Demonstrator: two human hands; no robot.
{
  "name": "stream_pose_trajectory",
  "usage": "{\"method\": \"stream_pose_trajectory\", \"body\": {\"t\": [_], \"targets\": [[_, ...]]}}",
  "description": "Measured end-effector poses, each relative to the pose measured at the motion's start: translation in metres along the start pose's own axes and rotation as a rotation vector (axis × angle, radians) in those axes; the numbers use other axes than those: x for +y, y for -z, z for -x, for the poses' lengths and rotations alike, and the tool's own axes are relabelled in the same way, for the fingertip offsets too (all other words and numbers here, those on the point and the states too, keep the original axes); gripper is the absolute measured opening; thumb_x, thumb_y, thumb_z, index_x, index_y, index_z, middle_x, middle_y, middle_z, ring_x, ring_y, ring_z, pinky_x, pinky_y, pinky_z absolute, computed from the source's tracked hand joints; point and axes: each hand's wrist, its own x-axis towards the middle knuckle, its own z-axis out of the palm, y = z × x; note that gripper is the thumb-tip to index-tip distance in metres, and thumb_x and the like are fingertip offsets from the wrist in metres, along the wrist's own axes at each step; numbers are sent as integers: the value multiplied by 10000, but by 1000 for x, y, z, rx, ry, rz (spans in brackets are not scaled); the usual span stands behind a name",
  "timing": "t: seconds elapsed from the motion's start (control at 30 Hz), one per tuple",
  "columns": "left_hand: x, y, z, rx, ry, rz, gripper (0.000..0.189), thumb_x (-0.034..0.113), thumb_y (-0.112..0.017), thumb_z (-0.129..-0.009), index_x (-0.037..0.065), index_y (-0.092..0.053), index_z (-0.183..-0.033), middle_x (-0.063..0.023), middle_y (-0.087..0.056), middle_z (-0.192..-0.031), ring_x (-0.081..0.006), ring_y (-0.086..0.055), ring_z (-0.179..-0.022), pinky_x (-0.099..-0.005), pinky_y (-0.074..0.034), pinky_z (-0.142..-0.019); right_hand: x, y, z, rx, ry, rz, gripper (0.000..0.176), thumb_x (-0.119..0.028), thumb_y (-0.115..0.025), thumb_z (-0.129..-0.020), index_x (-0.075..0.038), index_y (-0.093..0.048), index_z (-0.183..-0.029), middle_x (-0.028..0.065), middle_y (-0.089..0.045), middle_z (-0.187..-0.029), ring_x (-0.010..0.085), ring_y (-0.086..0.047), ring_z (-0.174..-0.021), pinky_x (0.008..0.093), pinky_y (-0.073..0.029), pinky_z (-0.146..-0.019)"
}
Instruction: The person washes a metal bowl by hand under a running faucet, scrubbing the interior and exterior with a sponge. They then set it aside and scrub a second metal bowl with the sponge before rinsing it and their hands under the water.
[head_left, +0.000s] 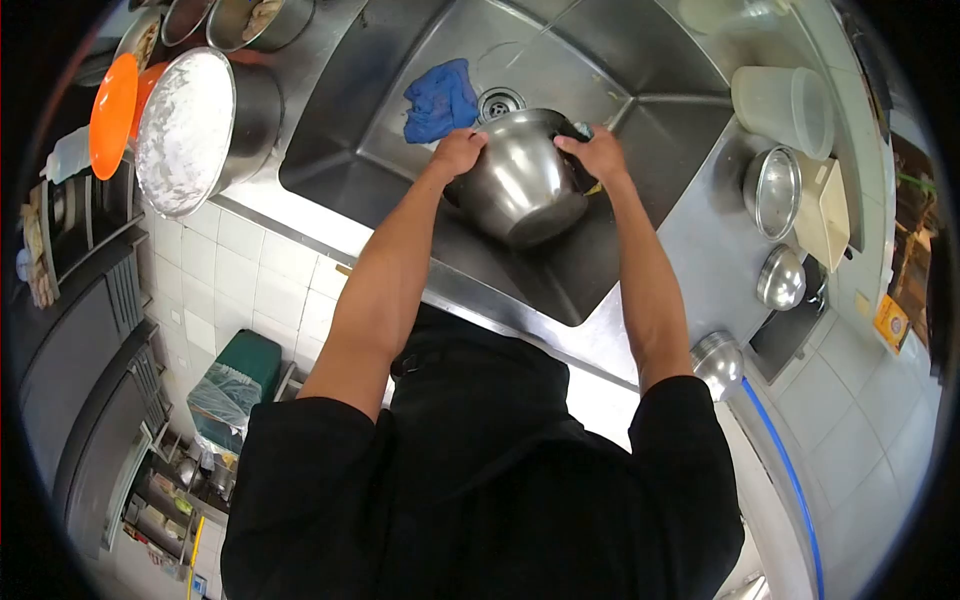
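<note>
Holding tilted: steel pot (pixel 522 180), sink (pixel 670 140), near-edge side; left hand (pixel 460 150), right hand (pixel 599 157) clamped on it; next likely needs steadiness.

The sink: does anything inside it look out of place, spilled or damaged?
No clear spill or damage shows. A crumpled blue cloth lies in the sink near the drain, perhaps misplaced, perhaps in use. The metal pot appears tipped, but the left hand and right hand grip it, so this seems deliberate.
</note>
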Motion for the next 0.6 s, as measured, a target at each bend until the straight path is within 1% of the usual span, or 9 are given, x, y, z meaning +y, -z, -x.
{"method": "stream_pose_trajectory", "body": {"t": [0.03,0.07,0.1,0.13,0.37,0.43,0.5,0.57,0.6], "targets": [[-6,-6,-5,-3,-1,4,546,430,-474,-932,-24,-549,-1226,-224,-556,-1269,-341,-515,-1195,-384,-386,-986,11,-8,3,3,-7,-28,544,-441,-790,-683,-28,-684,-1022,164,-701,-956,298,-663,-919,378,-490,-836],[-14,-11,-11,108,47,30,564,431,-471,-926,-6,-521,-1279,-208,-523,-1320,-334,-478,-1241,-380,-364,-1026,29,-22,2,134,32,18,522,-411,-794,-690,-16,-682,-1013,171,-701,-937,297,-663,-913,376,-490,-835],[-20,-13,-17,219,96,55,588,432,-467,-921,13,-492,-1332,-192,-489,-1370,-327,-441,-1288,-376,-342,-1067,11,-14,22,57,-25,-179,528,-394,-801,-689,5,-672,-1010,189,-695,-942,305,-662,-911,379,-490,-832],[-22,-10,-21,173,110,66,606,428,-474,-919,25,-455,-1371,-175,-444,-1418,-311,-399,-1325,-367,-311,-1096,13,-17,26,82,-23,-173,532,-394,-799,-692,13,-668,-1008,194,-693,-940,308,-663,-906,380,-491,-828],[-27,-20,-38,284,159,11,682,517,-511,-877,51,-465,-1372,-177,-457,-1406,-335,-415,-1310,-385,-318,-1092,-3,-28,44,293,-32,-88,548,-404,-799,-689,27,-662,-997,213,-683,-926,346,-657,-883,391,-497,-807],[-3,-21,-25,307,339,7,740,596,-546,-828,83,-489,-1359,-176,-464,-1398,-332,-435,-1293,-406,-326,-1086,-9,-30,48,259,-17,-104,549,-408,-802,-682,18,-663,-1001,221,-679,-928,360,-652,-891,397,-498,-805],[-1,-27,-24,352,325,17,729,615,-555,-815,94,-529,-1323,-179,-497,-1361,-339,-464,-1264,-415,-348,-1068,-6,-33,46,226,-1,-114,552,-411,-805,-676,9,-663,-1004,229,-674,-931,374,-647,-899,403,-499,-803],[-3,-33,-25,391,310,25,720,635,-563,-801,104,-569,-1286,-182,-530,-1324,-345,-492,-1234,-424,-369,-1051,11,-41,36,299,44,-64,527,-412,-800,-679,-14,-669,-998,229,-671,-921,394,-640,-901,424,-498,-796],[-4,-39,-23,413,268,19,690,633,-561,-805,98,-604,-1239,-192,-564,-1272,-360,-517,-1198,-433,-397,-1022,6,-29,32,248,-84,24,517,-408,-789,-695,-34,-666,-1031,232,-665,-959,392,-634,-940,443,-493,-811]]}}
